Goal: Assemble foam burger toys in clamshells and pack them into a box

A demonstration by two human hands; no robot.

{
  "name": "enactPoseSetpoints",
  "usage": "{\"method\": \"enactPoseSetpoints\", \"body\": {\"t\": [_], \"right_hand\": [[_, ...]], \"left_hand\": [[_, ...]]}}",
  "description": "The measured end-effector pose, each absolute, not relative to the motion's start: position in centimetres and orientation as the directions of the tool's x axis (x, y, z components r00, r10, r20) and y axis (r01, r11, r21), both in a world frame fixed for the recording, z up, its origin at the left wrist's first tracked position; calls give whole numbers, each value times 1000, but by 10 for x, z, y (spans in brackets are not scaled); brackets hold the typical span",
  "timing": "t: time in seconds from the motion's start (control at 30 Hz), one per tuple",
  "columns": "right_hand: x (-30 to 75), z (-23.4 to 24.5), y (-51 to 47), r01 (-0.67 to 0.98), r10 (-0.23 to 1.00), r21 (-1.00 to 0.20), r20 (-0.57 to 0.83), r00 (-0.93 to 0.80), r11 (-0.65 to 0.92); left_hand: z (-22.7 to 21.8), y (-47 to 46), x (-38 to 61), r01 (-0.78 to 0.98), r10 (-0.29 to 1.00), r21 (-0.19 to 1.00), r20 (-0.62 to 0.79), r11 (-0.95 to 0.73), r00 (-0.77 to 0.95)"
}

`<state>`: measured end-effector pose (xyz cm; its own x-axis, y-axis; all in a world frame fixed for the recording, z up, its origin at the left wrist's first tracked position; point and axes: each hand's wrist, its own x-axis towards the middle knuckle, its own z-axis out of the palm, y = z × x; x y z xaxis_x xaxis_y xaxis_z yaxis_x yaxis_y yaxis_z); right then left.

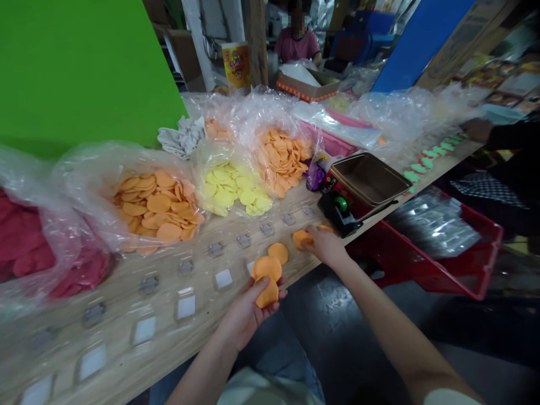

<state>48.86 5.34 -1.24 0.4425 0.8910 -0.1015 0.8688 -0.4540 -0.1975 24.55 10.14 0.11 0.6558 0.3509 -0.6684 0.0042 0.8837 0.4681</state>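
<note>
My left hand (244,312) cups two flat orange discs (267,281) against the palm, above the wooden table (113,287). My right hand (325,246) presses its fingers on another orange disc (302,239) at the table, and a further disc edge (325,228) shows past the fingertips. Between the hands, a loose orange disc (278,253) lies on the wood. A row of small square transparent packets (223,278) runs along the table in front of the bags, some with white squares inside.
Open plastic bags hold orange (156,205), yellow (230,188) and red (25,236) discs. A dark metal pan on a red-and-black device (363,188) stands right of my right hand. Below sits a red crate (439,236). A co-worker (297,45) stands behind; another person's hand (478,129) rests far right.
</note>
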Motion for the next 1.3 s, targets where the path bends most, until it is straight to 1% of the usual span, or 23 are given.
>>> {"method": "enactPoseSetpoints", "body": {"t": [0.07,0.13,0.17,0.2,0.23,0.3,0.33,0.4,0.47,0.5,0.57,0.63,0.67,0.73,0.8,0.87,0.93,1.0,1.07,1.13,1.2,1.23,1.3], "right_hand": [[486,-9,50,901,910,-131,-65,410,-415],[480,-2,48,902,910,-143,22,414,-407],[473,2,47,887,898,-211,76,433,-410],[464,6,47,858,886,-326,109,451,-397],[453,10,47,804,886,-476,100,453,-357],[428,15,49,586,926,-771,-12,378,-249],[415,16,51,448,944,-867,-72,321,-218],[394,14,56,236,959,-950,-145,243,-203],[381,12,61,175,959,-965,-151,240,-196],[376,11,63,209,956,-960,-126,265,-184],[367,11,64,391,939,-911,9,345,-135],[356,15,62,586,916,-807,180,358,-70],[350,17,59,638,918,-769,226,326,-37],[336,20,54,635,943,-772,216,251,8],[324,20,51,544,953,-839,156,258,-10],[317,17,52,361,945,-930,52,323,-72],[316,12,56,42,920,-988,-120,373,-146],[321,7,62,-302,888,-930,-311,339,-210],[329,5,66,-500,856,-832,-425,294,-242],[336,4,67,-560,834,-788,-472,284,-256],[338,4,68,-562,828,-786,-480,289,-259],[337,4,68,-547,835,-795,-471,286,-261],[331,0,68,-465,860,-847,-420,289,-257]], "left_hand": [[4,103,243,10,380,516,-643,856,665],[8,105,240,40,414,589,-612,807,673],[10,106,238,64,427,629,-594,775,682],[13,107,235,91,436,668,-576,739,691],[16,108,233,117,443,702,-560,702,700],[21,110,227,144,452,746,-531,650,716],[23,110,224,148,452,754,-525,640,721],[24,112,217,142,478,764,-525,630,704],[23,114,211,124,562,788,-530,603,635],[21,115,209,109,608,800,-528,590,593],[18,117,205,58,660,799,-534,599,528],[16,116,202,-7,673,776,-544,631,501],[15,116,201,-30,689,777,-539,629,485],[16,115,199,-22,736,822,-497,569,460],[19,114,196,50,793,901,-405,432,454],[23,115,194,135,845,963,-270,233,461],[26,116,191,194,873,980,-134,46,469],[26,118,187,222,880,975,-91,-16,465],[23,118,183,184,882,976,-190,120,431],[19,118,178,64,839,923,-373,380,396],[16,118,174,-55,753,809,-517,585,407],[14,117,172,-91,722,767,-549,636,421],[12,117,172,-105,710,753,-551,649,438]]}}
